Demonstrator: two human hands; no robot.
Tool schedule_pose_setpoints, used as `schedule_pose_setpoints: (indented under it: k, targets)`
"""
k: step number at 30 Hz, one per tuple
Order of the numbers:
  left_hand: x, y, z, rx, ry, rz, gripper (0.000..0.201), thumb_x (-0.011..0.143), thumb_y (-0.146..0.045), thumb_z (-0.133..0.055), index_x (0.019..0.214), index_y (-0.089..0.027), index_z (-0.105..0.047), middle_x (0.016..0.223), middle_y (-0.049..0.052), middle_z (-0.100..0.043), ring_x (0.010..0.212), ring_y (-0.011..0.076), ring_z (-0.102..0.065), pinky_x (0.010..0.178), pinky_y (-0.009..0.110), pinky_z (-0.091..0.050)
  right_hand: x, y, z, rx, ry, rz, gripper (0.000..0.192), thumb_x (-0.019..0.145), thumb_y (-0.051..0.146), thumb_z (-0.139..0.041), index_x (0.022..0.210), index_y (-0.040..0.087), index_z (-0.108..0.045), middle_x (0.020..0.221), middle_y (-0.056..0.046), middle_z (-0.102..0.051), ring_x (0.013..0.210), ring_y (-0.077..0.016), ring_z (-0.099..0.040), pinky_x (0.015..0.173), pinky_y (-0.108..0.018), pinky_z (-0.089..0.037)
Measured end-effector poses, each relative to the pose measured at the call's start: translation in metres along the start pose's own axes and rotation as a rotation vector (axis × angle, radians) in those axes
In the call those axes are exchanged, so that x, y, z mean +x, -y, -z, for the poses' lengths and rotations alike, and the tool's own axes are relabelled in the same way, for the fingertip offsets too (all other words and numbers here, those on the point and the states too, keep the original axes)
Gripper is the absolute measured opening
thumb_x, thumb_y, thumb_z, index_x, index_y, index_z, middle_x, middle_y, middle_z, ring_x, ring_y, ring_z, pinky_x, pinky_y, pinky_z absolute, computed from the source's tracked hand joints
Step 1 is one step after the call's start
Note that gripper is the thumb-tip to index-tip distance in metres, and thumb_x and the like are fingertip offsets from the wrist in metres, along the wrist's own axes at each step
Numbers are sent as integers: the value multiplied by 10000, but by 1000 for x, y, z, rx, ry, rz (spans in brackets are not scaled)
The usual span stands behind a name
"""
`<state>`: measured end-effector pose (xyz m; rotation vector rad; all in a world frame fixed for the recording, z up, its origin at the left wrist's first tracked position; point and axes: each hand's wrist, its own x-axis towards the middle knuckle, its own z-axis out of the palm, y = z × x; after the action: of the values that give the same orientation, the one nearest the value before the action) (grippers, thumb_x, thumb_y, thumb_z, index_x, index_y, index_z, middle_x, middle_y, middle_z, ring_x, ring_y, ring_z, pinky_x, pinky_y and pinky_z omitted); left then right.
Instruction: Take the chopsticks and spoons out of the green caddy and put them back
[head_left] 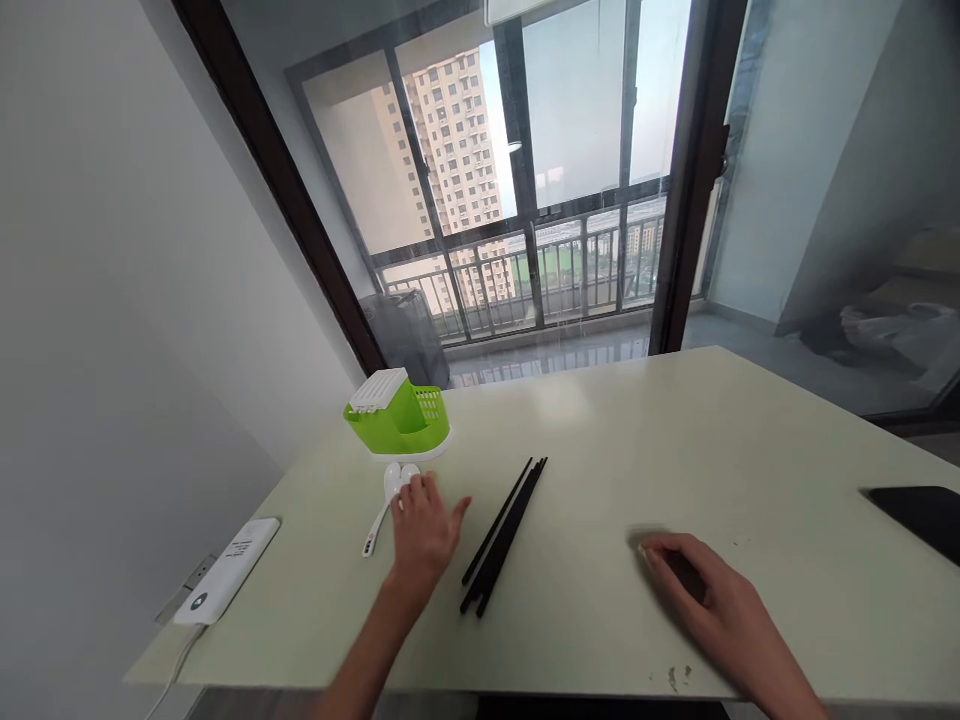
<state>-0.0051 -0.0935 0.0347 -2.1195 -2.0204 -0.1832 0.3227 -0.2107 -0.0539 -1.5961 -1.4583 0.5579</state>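
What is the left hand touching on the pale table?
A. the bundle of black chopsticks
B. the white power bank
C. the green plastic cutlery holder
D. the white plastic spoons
D: the left hand has its fingertips on the white plastic spoons, just in front of the green plastic cutlery holder; the black chopsticks lie apart to its right and the white power bank sits off by the table edge.

- We see a pale bench [600, 440].
- On it at ten o'clock: green caddy [397, 415], white spoons [386, 500].
- Centre: black chopsticks [504, 535].
- Eight o'clock: white power bank [227, 568].
- Three o'clock: dark phone [919, 515].
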Motion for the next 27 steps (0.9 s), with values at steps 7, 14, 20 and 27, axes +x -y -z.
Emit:
schedule_pose_setpoints:
  k: [7,14,20,27]
  targets:
    - [6,64,-26,99,51,218,891,938,-567,-506,1585,-26,-218,1625,311,-256,1500,533,-140,1147,754,-48,1,-2,-2,23,1,0,353,967,582,-510,1049,279,-672,1053,-45,-754,885,-216,-703,701,-283,-542]
    - [11,100,-57,-17,104,289,897,954,-600,-361,1569,32,-196,1627,321,-247,1527,517,-107,1183,680,-73,2,-2,-1,31,4,-36,369,956,610,-509,1062,294,-667,1088,-39,-748,924,-227,-699,691,-294,-534]
    - [4,101,-55,-47,-89,256,868,954,-636,-366,1509,31,-323,1412,284,-478,1340,421,-415,1122,539,-308,1,-3,-2,37,8,-36,378,952,616,-516,1056,287,-672,1081,-52,-746,923,-239,-694,701,-308,-530]
    - [4,101,-48,-2,-129,220,700,984,-579,-371,1364,-6,-506,1224,218,-585,1170,385,-500,1017,490,-387,1,-8,-4,32,17,-37,373,952,613,-520,1057,287,-671,1093,-47,-743,959,-243,-693,773,-328,-533]
